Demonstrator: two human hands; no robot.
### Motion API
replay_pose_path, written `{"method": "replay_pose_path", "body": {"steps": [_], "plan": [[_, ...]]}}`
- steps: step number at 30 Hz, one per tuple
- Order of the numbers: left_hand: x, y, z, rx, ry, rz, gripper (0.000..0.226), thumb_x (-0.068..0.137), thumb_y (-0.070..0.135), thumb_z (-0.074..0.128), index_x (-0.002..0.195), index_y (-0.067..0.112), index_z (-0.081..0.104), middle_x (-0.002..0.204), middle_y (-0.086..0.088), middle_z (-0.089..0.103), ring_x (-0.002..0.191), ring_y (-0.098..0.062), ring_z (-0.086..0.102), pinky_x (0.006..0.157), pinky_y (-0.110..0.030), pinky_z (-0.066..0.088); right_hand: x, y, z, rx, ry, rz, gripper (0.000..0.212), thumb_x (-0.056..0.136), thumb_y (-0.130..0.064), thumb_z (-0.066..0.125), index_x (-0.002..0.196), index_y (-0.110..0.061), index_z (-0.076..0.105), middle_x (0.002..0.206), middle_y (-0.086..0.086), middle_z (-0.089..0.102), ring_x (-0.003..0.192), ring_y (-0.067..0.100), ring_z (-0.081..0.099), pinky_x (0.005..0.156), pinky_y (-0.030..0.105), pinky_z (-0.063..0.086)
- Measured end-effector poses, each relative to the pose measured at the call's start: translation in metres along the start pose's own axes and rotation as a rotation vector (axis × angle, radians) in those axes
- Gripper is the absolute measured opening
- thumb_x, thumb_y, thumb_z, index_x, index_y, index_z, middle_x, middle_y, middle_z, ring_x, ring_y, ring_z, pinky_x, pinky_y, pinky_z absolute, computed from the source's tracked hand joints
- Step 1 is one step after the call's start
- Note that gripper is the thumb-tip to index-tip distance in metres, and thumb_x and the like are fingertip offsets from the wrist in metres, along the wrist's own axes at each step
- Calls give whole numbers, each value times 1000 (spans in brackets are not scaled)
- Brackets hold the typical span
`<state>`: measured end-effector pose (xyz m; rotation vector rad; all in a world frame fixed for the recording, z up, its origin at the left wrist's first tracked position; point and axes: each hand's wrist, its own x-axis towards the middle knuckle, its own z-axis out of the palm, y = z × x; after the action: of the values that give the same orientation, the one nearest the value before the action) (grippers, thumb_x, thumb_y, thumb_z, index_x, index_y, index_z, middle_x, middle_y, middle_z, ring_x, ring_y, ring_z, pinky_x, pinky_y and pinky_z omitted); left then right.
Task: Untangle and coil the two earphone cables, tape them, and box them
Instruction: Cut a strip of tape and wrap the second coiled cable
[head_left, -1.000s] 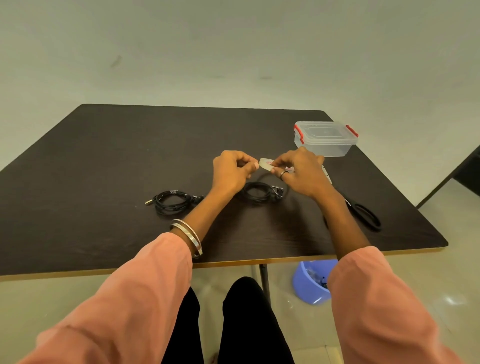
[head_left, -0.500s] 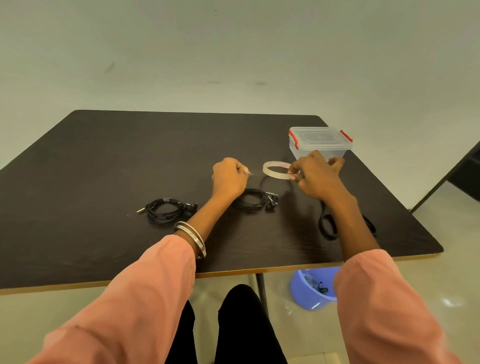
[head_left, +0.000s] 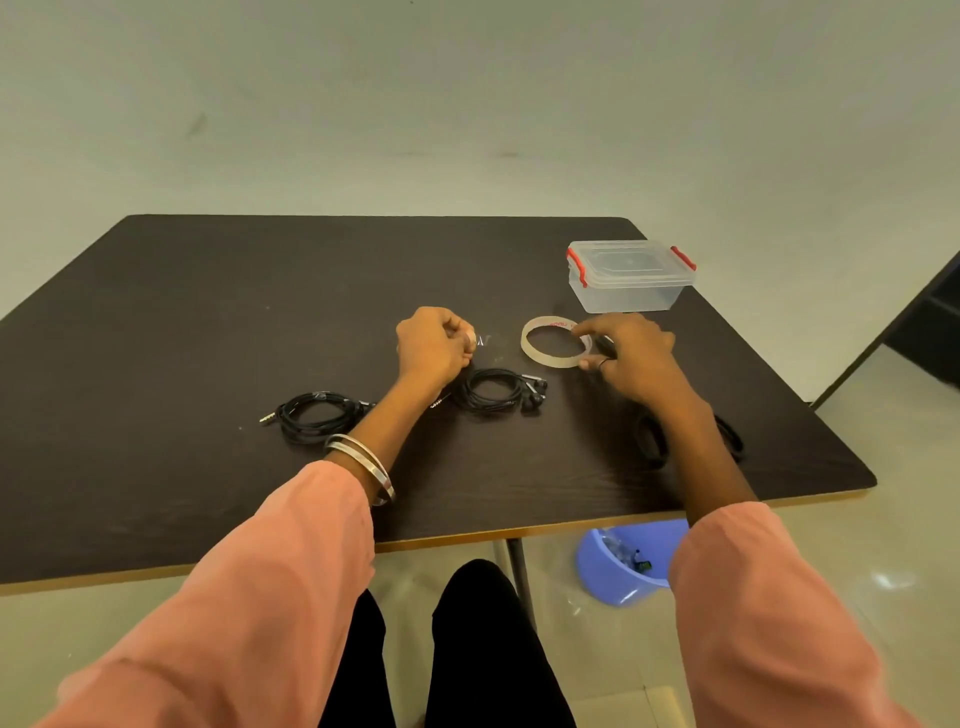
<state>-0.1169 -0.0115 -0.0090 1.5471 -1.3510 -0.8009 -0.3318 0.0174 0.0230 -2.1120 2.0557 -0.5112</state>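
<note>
Both arms reach forward from the lower corners of the frame, in salmon-pink sleeves, forearms bare. The left hand (head_left: 435, 343), at centre frame, is curled into a loose fist with thumb and fingertips pinched together, two metal bangles (head_left: 360, 463) on its wrist. The right hand (head_left: 631, 353), just right of centre, is held palm down with fingers bent, a dark ring (head_left: 602, 363) on one finger.

Red print runs along the inner wall of the tape roll (head_left: 551, 357) at about one o'clock, perhaps lettering, too blurred to read.
</note>
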Motion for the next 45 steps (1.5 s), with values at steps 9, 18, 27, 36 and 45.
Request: {"method": "replay_pose_path", "body": {"steps": [9,18,27,36,45], "plan": [[-3,-5,1,18,9,64,18,90,5,63,75,15,68,77,-4,70,73,-15,71,74,-31,60,-58,10,-30,-83,-8,480,51,76,-41,77,104,-3,57,112,22,59,104,40,57,81,40,47],[-11,-8,4,59,28,131,10,90,12,66,81,13,69,83,-6,72,76,-15,70,77,-38,60,-79,0,-26,-132,-135,498,48,85,-36,69,118,-6,51,123,22,53,115,42,49,93,45,45],[-13,-4,1,128,-25,185,14,93,9,59,81,13,66,85,-6,70,77,-16,70,76,-38,61,-78,-11,-28,-168,-66,498,63,84,-30,70,132,-4,38,131,24,43,119,43,48,99,51,38],[-15,-1,-4,150,-81,265,20,96,2,48,82,11,60,75,-5,64,73,-17,65,69,-27,58,-78,-29,-57,-262,87,341,64,81,-26,74,128,1,39,124,25,50,116,41,50,97,47,40],[-15,-8,-2,275,-75,333,16,94,4,48,100,9,62,93,-19,67,87,-36,64,78,-46,54,-82,-47,-72,-464,-105,-101,82,62,-33,87,125,-9,40,123,18,49,113,35,49,97,45,39]]}}
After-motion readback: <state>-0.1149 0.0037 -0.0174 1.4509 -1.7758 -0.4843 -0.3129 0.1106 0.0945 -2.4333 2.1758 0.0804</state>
